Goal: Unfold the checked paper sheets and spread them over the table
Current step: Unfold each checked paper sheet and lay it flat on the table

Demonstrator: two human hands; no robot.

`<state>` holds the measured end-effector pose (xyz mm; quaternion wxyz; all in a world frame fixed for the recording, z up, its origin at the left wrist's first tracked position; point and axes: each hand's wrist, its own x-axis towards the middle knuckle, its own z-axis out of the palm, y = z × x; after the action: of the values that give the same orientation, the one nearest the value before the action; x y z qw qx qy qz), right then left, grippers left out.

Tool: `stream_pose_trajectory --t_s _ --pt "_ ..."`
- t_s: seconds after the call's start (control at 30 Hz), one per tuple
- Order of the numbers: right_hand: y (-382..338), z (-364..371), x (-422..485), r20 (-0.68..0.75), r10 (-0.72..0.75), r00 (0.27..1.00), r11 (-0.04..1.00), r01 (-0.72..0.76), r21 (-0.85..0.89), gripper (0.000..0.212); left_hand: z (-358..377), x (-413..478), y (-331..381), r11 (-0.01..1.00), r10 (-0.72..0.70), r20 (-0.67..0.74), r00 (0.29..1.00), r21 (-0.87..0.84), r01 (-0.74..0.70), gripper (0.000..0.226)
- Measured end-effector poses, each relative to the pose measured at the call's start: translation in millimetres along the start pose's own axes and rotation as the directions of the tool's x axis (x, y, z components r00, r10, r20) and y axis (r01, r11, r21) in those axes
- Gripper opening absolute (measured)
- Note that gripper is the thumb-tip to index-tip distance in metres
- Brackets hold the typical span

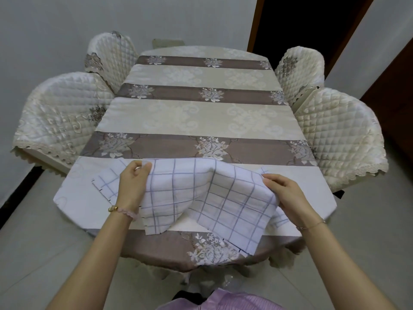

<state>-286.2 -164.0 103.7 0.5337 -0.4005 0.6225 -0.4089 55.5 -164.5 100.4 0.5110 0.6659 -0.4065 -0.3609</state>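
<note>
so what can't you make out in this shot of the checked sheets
Head view, the only one:
- How many sheets lie underneath: the lifted checked sheet covers the pile.
- The fingers of the right hand below that sheet: hidden by the paper.
- The table's own top and legs: the tablecloth covers them.
- What is beyond the doorway: too dark.

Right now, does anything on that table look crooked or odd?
Only the checked sheet: pinched by the left hand and right hand, it humps up in the middle, sits skewed, and one corner hangs off the table. Nothing spilled.
</note>
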Motion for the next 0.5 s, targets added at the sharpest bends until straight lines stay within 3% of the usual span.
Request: stream_pose_trajectory --t_s 0.17,0.37,0.5 --pt "8 13 24 -0.032 0.086 0.996 0.995 -0.085 0.045 0.017 11 25 -22 0.993 -0.114 -0.039 0.993 0.038 0.116 0.021" --pt "32 25 18 0.133 0.231 0.964 0.958 -0.250 0.142 0.025 12 51 -49 0.961 -0.202 -0.179 0.963 0.152 0.230 0.027" --pt "59 28 7 0.129 0.276 0.952 0.955 -0.256 -0.151 0.047 9 48 -45 0.930 -0.209 -0.205 0.956 0.260 0.259 0.036"
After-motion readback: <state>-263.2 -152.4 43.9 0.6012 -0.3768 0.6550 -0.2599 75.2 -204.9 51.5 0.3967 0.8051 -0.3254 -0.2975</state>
